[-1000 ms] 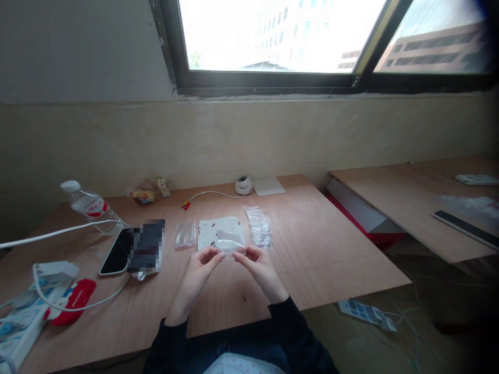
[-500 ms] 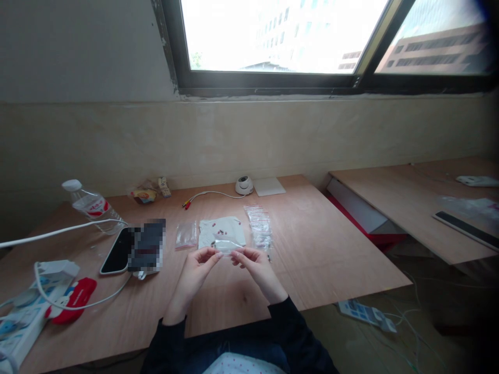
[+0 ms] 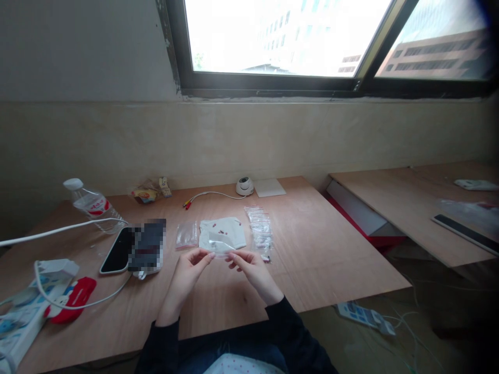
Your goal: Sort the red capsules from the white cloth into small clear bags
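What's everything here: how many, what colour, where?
Held bag: 1, clear, between hands
Sheet: 1, white, beyond hands
Bits: several, red, on sheet
Flat bags: several, clear, both sides of sheet
Camera: 1, white, back edge
Card: 1, white, beside camera
Bottle: 1, clear, far left
Packets: count unclear, yellowish, back left
Phone: 1, black, left
Pixelated device: 1, dark, beside phone
Red item: 1, partly white, front left
Power strips: 2, white and blue, left and floor
Cables: several, mostly white, scattered
Desks: 2, brown, centre and right
Window: 1, dark frame, above
Left hand: 1, bare, pinching held bag
Right hand: 1, bare, pinching held bag
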Motion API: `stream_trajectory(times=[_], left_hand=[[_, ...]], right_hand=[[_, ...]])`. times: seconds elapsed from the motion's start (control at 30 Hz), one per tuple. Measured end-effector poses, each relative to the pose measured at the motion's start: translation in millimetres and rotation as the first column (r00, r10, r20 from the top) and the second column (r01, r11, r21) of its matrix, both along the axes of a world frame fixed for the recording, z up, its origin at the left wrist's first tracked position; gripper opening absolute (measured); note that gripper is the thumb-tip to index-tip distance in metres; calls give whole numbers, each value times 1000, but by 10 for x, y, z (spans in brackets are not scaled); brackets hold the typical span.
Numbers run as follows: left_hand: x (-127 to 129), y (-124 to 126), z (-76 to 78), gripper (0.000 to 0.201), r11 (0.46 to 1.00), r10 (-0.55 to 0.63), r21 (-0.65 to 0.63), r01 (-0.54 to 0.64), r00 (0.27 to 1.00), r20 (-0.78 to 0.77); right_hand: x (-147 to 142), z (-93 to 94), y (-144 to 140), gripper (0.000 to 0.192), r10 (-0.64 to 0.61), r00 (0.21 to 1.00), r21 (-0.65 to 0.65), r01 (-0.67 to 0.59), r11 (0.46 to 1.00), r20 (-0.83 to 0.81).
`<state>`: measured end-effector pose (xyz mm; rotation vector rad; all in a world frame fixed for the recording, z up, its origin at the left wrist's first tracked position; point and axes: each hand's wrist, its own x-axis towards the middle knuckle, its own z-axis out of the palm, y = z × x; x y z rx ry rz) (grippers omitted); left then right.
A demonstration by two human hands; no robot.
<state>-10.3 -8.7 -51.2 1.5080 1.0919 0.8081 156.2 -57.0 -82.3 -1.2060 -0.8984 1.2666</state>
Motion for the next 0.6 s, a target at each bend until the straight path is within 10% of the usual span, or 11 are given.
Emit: stream_trajectory(times=[0.6], left_hand=[[-252,80,-281,27,987,-131,-119,110,973,-189]], right_hand=[[-183,-316,220,47,-87,994,-112,79,991,-71]])
